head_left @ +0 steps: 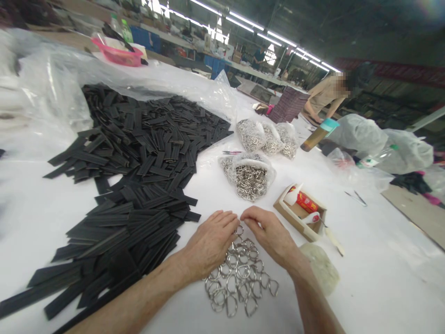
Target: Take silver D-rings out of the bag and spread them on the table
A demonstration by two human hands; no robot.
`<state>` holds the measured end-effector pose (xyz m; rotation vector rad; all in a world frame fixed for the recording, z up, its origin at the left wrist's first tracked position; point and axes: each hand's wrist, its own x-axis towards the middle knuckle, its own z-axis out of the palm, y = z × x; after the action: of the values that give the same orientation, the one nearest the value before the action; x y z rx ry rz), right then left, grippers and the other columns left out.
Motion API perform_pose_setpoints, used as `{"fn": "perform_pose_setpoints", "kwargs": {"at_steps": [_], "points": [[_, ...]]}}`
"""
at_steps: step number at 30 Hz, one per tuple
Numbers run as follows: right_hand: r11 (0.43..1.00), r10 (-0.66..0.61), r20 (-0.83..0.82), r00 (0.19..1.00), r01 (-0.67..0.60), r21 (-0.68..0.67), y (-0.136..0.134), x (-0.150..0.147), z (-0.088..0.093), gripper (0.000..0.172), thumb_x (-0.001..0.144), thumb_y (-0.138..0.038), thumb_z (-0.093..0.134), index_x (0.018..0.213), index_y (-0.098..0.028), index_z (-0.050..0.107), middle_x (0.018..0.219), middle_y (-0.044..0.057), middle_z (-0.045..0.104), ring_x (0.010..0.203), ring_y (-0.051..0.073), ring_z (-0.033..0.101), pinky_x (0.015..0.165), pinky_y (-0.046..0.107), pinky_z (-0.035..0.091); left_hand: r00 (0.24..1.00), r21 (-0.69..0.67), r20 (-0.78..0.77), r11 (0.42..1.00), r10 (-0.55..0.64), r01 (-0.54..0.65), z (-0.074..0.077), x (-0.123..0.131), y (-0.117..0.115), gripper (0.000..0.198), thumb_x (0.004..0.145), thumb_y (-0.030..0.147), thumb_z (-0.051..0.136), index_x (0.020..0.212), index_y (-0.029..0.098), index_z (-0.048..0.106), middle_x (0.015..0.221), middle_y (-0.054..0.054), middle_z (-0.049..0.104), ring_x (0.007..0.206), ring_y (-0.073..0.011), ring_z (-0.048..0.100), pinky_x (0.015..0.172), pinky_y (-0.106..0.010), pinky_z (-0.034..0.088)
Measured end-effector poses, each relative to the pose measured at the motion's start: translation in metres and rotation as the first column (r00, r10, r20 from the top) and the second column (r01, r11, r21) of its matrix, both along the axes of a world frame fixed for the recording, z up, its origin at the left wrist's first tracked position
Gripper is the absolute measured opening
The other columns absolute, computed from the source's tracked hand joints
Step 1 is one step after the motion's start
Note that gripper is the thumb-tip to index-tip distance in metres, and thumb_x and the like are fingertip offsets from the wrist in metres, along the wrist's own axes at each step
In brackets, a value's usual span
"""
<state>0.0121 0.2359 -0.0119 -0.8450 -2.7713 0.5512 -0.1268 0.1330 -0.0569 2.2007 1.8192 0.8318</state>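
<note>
My left hand (216,239) is over the upper left edge of a spread of metal D-rings (232,282), palm down, fingers pressed together and thumb hidden. My right hand (269,232) is just across from it, fingers curled, its index fingertip almost meeting the left fingertips. Whatever is pinched between the fingers, if anything, is hidden. One ring (239,230) shows right below the fingertips. To the left lies a large heap of short black strips (139,157), with longer-looking bunches (114,232) beside my left forearm.
Beyond my hands is an opened plastic bag of rings (252,178), with several tied bags (250,134) behind. On the right are a small cardboard box (295,218), a greenish lump (320,269), tweezers (356,198) and a bottle (319,134). A person (325,97) leans over the far table end.
</note>
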Motion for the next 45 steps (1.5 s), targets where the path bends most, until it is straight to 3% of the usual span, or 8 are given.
{"fn": "perform_pose_setpoints", "kwargs": {"at_steps": [2,5,13,23,32,45], "points": [[0.985,-0.077,-0.030,0.997,0.081,0.153,0.008,-0.008,-0.007,0.028,0.086,-0.007,0.039,0.102,-0.017,0.060,0.106,0.006,0.063,0.097,0.018,0.056,0.085,0.030,0.044,0.999,0.006,-0.035,1.000,-0.010,0.010,0.001,0.000,0.000,0.022,0.090,0.016,0.040,0.108,0.014,0.053,0.118,-0.009,0.057,0.115,-0.0225,0.047,0.102,-0.042,0.033],[0.964,-0.096,-0.005,0.995,0.094,0.250,0.019,-0.023,-0.015,0.042,0.082,-0.001,0.036,0.116,-0.014,0.056,0.125,0.012,0.053,0.110,0.027,0.047,0.092,0.041,0.038,0.998,0.011,-0.060,1.000,-0.016,0.017,0.000,0.000,0.001,0.022,0.090,0.017,0.040,0.106,0.014,0.055,0.118,-0.009,0.057,0.115,-0.0230,0.048,0.101,-0.043,0.034],[0.935,-0.071,0.096,0.993,0.032,0.353,0.026,-0.029,-0.028,0.052,0.077,0.003,0.036,0.121,-0.016,0.054,0.135,0.013,0.045,0.115,0.032,0.044,0.090,0.047,0.038,0.998,0.030,-0.059,0.999,-0.021,0.023,-0.002,-0.001,0.001,0.022,0.090,0.015,0.041,0.105,0.014,0.055,0.117,-0.010,0.058,0.113,-0.0234,0.049,0.098,-0.042,0.036],[0.968,-0.037,-0.018,0.999,0.040,0.246,0.020,0.002,-0.021,0.036,0.081,-0.003,0.041,0.102,-0.020,0.065,0.112,0.006,0.063,0.105,0.020,0.053,0.090,0.037,0.043,0.999,0.036,-0.042,0.999,-0.015,0.016,-0.003,0.000,0.002,0.022,0.090,0.016,0.041,0.108,0.016,0.054,0.118,-0.008,0.057,0.114,-0.0215,0.048,0.099,-0.042,0.036],[0.990,-0.081,-0.220,0.972,0.103,0.092,0.024,0.011,-0.035,0.027,0.082,-0.010,0.043,0.094,-0.020,0.064,0.103,0.005,0.065,0.098,0.018,0.057,0.090,0.035,0.044,0.999,0.023,-0.041,1.000,-0.013,0.014,-0.004,-0.001,0.002,0.022,0.090,0.017,0.042,0.109,0.016,0.053,0.121,-0.009,0.056,0.116,-0.0216,0.047,0.100,-0.042,0.035],[0.965,-0.262,-0.365,0.893,0.254,-0.072,0.017,0.007,-0.029,0.018,0.080,-0.017,0.045,0.081,-0.019,0.063,0.085,0.005,0.067,0.082,0.018,0.059,0.077,0.030,0.045,0.998,0.004,-0.069,1.000,-0.011,0.011,-0.006,-0.001,0.003,0.023,0.089,0.017,0.045,0.110,0.016,0.052,0.123,-0.009,0.054,0.117,-0.0225,0.045,0.103,-0.042,0.032]]}}
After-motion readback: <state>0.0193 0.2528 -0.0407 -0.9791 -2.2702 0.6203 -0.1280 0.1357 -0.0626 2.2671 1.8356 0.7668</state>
